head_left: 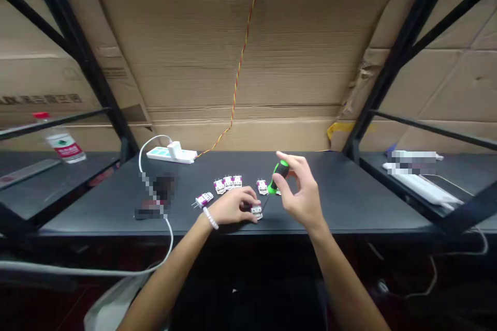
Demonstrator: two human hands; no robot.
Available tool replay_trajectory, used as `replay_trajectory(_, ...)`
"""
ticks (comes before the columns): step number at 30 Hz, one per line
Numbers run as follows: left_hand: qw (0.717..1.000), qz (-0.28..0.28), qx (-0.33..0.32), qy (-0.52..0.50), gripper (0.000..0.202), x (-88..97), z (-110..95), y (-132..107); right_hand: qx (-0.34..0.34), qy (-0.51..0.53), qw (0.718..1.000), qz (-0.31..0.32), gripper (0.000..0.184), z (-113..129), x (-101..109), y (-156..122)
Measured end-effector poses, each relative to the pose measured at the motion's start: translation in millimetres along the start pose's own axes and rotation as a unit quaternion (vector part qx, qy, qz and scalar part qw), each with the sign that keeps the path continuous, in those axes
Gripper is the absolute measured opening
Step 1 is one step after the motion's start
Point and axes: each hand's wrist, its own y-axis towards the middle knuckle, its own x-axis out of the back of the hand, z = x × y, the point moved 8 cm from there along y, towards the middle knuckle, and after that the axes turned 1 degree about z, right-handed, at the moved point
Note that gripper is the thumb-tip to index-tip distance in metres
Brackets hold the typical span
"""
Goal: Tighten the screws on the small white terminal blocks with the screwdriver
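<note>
We see a small white part (pixel 257 211) near the front edge of the black surface (pixel 334 201), about midway between its left and right sides. Our left hand (pixel 233 206) pinches it between thumb and fingers. Our right hand (pixel 303 191) grips a green and black screwdriver (pixel 281 168) by its handle. The screwdriver leans, with its thin rod pointing down toward the white part; we cannot tell if the tip touches it. We wear a white bracelet (pixel 210 218) on our left wrist. Just past our left hand, toward the back edge, three white and purple parts (pixel 228 183) sit side by side. One more part (pixel 204 199) lies to their left, nearer the front edge, and another (pixel 262 186) lies to their right, near the screwdriver. By the back edge, toward the left corner, we see a white power strip (pixel 156 153) with a white plug (pixel 175 149) in it. A red and yellow cord (pixel 240 62) runs up from the strip along the cardboard wall (pixel 303 62).
</note>
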Motion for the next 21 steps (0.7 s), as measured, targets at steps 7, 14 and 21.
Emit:
replay_trajectory(7,1.0,-0.001,0.0,0.004,0.037,0.4,0.2,-0.3,0.006,-0.001,1.0,-0.003,0.045,2.6,-1.1,-0.4)
replay_trajectory(14,1.0,0.003,0.002,0.0,0.038,0.3,-0.2,0.3,-0.026,0.059,0.997,0.043,0.049,1.6,-9.4,-0.7)
replay_trajectory(21,1.0,0.004,-0.002,0.011,0.038,-0.3,0.4,-0.3,-0.021,-0.005,1.0,-0.007,0.045,0.3,-1.5,-1.0)
